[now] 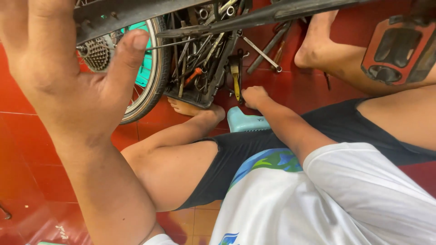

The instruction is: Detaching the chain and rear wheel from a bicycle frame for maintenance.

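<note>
Your left hand (68, 68) is raised close to the camera, palm spread and fingers loose, holding nothing; its thumb points toward the bicycle frame tube (136, 13) just above it, as if to steady the upturned bike. Your right hand (255, 96) reaches down and away from you, fingers curled at the lower end of a yellow-handled tool (235, 79) that stands in the edge of the tool tray (206, 97); whether you have closed a grip on it I cannot tell. That tray sits on the red floor (27, 149) just beyond your right hand, packed with wrenches (202, 50) so they stay within reach. Beside your left hand, past the thumb, are the rear wheel (152, 77) and its sprocket cluster (96, 54). A pale green stool (245, 122) lies under your right forearm
</note>
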